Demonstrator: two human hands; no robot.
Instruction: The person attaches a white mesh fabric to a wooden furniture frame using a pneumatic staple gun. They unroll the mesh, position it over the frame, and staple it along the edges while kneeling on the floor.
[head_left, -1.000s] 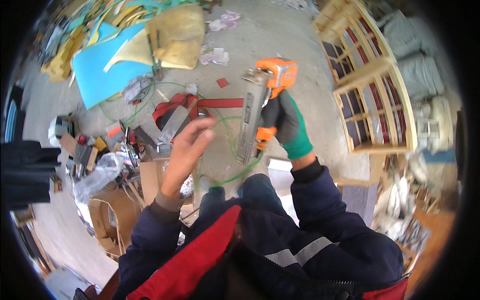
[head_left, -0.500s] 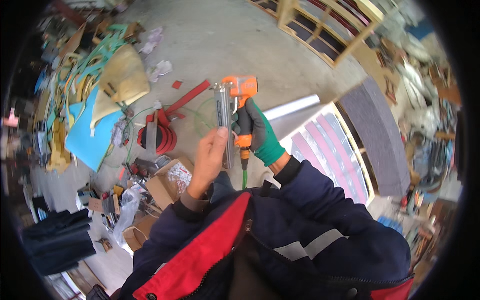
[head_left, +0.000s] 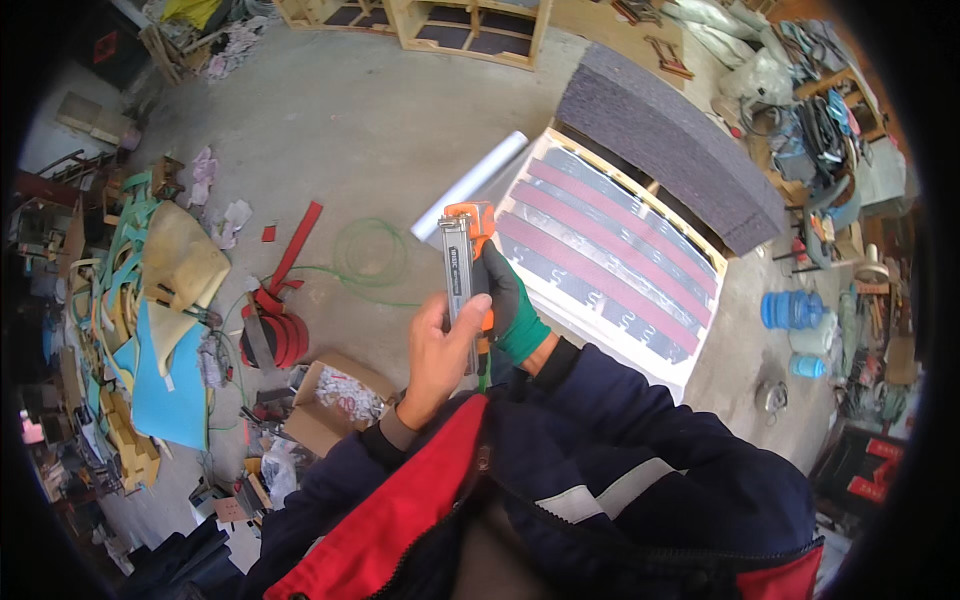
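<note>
An orange and grey pneumatic staple gun (head_left: 458,262) is held up in front of my chest, its grey magazine facing me. My bare left hand (head_left: 432,345) is closed on the lower part of the magazine, thumb pressed along its face. In a green and grey work glove, my right hand (head_left: 517,312) wraps round the handle from the other side, its fingertips partly hidden behind the tool. A green air hose (head_left: 484,372) runs down from the handle's lower end. Beyond my right hand lies a frame (head_left: 612,258) with dark red straps and wavy springs.
Against that frame rests a grey felt-covered panel (head_left: 665,135); a pale roll (head_left: 470,185) lies beside it. At left are a red strap coil (head_left: 292,340), an open carton (head_left: 318,425) and foam offcuts (head_left: 185,250). Wooden frames (head_left: 470,30) stand at the far side.
My view has swung to the right, so the strapped frame shows more fully. The staple gun sits a little lower in view, still in both hands.
</note>
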